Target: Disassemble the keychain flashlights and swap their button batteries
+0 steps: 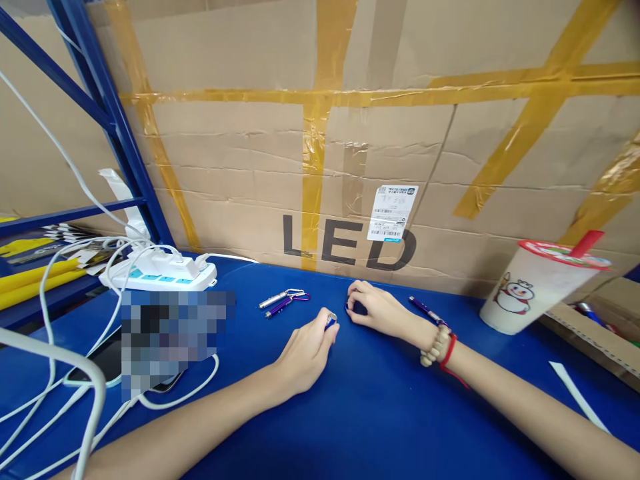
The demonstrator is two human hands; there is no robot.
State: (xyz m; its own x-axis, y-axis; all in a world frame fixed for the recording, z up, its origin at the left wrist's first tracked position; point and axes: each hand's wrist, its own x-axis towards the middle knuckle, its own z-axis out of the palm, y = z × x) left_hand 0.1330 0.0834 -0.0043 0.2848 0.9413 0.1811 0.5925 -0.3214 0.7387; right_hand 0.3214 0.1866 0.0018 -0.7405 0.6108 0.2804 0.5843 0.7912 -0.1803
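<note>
My left hand is closed around a small blue flashlight, whose silver-rimmed end pokes out between thumb and forefinger; the rest is hidden in the palm. To its right, my right hand rests low over the table with fingers curled in a pinch. Something tiny and dark may be at those fingertips, too small to name. Beyond my left hand lie a silver keychain flashlight and a purple one, with carabiner clips. Another purple flashlight lies behind my right wrist.
A large cardboard box stands along the back of the blue table. At left are a white power strip, tangled white cables and a phone. At right stand a drink cup, an open carton and a white strip.
</note>
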